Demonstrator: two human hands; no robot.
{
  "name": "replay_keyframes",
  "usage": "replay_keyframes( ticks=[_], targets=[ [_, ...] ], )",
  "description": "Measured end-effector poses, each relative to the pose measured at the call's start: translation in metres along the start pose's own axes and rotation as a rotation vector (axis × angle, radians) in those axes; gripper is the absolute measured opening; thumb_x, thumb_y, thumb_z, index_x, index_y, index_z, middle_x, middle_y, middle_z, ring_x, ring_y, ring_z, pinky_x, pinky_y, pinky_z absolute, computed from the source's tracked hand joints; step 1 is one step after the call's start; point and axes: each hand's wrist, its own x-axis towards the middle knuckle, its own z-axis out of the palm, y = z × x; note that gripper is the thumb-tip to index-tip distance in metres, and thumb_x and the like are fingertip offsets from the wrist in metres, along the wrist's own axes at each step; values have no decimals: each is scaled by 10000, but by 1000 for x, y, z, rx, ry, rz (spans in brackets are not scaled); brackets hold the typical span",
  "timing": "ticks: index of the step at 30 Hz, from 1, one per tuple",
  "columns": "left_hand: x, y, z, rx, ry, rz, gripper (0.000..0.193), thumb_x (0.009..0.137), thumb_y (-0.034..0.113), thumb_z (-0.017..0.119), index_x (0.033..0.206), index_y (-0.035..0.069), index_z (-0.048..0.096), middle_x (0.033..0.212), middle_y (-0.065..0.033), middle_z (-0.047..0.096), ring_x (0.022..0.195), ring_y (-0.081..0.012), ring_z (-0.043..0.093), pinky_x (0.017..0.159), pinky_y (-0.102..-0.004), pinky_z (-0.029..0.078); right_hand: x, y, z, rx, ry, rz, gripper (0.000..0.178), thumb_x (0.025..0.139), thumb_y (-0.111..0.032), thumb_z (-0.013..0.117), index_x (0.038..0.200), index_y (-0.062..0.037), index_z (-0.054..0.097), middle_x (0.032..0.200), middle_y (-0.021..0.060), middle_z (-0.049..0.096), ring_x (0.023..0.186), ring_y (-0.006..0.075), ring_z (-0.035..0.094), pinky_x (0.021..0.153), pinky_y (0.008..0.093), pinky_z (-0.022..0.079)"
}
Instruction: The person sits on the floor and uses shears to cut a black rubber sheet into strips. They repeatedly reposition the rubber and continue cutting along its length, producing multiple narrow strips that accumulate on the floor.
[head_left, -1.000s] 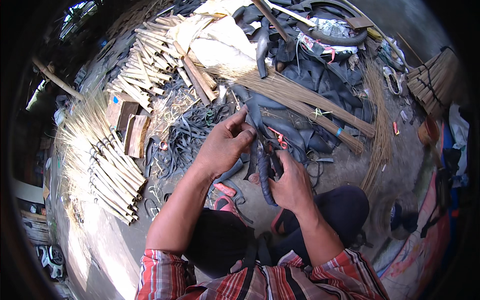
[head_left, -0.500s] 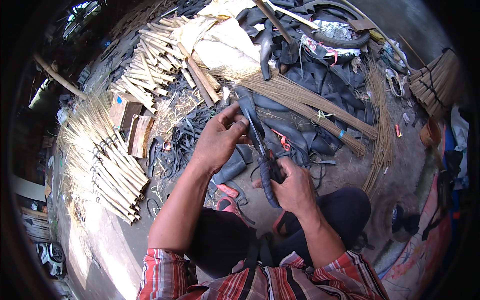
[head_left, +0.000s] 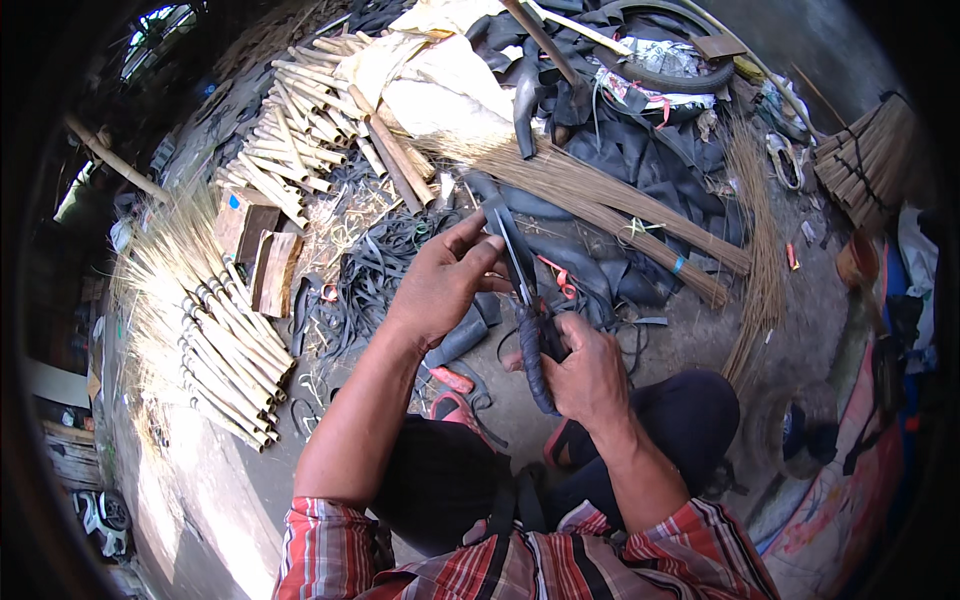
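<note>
While the left hand [head_left: 440, 285] pinches a rubber strip [head_left: 521, 252], the right hand [head_left: 585, 370] grips scissors [head_left: 533, 360]

As both forearms rise from the striped sleeves [head_left: 330, 540], the hands meet in front of the bent knees, apart from each other but joined by the work; the left is the higher and farther one, its wrist nearly straight, its thumb and fingers closed on the dark strip right beside the shiny blade; the right is lower, its knuckles up, its fingers curled round the dark wrapped handle; the blade slants up and left, lying along the strip; how far the blades are parted cannot be told.

Beneath them runs a grey floor [head_left: 690, 345], sunlit at lower left; a tangle of dark strips [head_left: 375, 265] lies on it just beyond the left hand; brooms [head_left: 235, 350] with pale handles lie in rows farther left, near a wooden block [head_left: 275, 272]; past these are stacked bamboo tubes [head_left: 300, 150] and a pale sack [head_left: 440, 95]; ahead, long straw bundles [head_left: 625, 220] lie across dark rubber sheets [head_left: 640, 150], with a tyre [head_left: 680, 82] behind; at far right stands a tied bundle of stalks [head_left: 868, 165].
</note>
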Motion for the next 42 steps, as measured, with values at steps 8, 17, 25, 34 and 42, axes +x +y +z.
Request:
replay_keyframes(
  ticks=[8, 17, 25, 34, 42],
  targets=[
    [-2, -3, -5, 41, 2, -14, 475, 1042, 85, 592, 1496, -22, 505, 991, -20, 629, 844, -103, 635, 778, -281, 591, 8, 4, 10, -72, 133, -260, 658, 702, -499, 960, 998, -12, 629, 691, 103, 674, 610, 224, 637, 604, 398, 487],
    [-3, -3, 1, 31, -14, -40, 306, 1045, 91, 550, 1332, 7, 614, 978, 1, 642, 866, -91, 628, 782, -273, 566, 2, 1, -1, -31, 12, -32, 573, 713, -457, 960, 894, -21, 637, 685, 93, 660, 602, 225, 619, 595, 401, 479],
    [-4, 3, -4, -6, 21, -63, 382, 1082, 156, 571, 1454, 73, 576, 1175, 26, 686, 967, -64, 632, 823, -264, 556, 7, 2, 3, -91, 94, -213, 641, 700, -509, 956, 934, -13, 624, 685, 103, 656, 587, 234, 610, 586, 394, 476],
    [-5, -1, 5, 34, -58, -60, 324, 1077, 136, 548, 1390, 75, 608, 1108, 18, 671, 947, -80, 616, 789, -272, 561, 4, 0, -7, -64, 24, -43, 607, 694, -492, 962, 891, -16, 641, 654, 91, 657, 571, 219, 617, 581, 383, 474],
    [-6, 1, -3, -99, 61, -3, 340, 1072, 137, 568, 1402, 71, 613, 1174, 2, 693, 1039, -104, 653, 840, -317, 597, 4, 1, 4, -82, 58, -141, 594, 696, -482, 960, 905, -23, 647, 677, 102, 669, 603, 252, 653, 606, 400, 492]
  ],
)
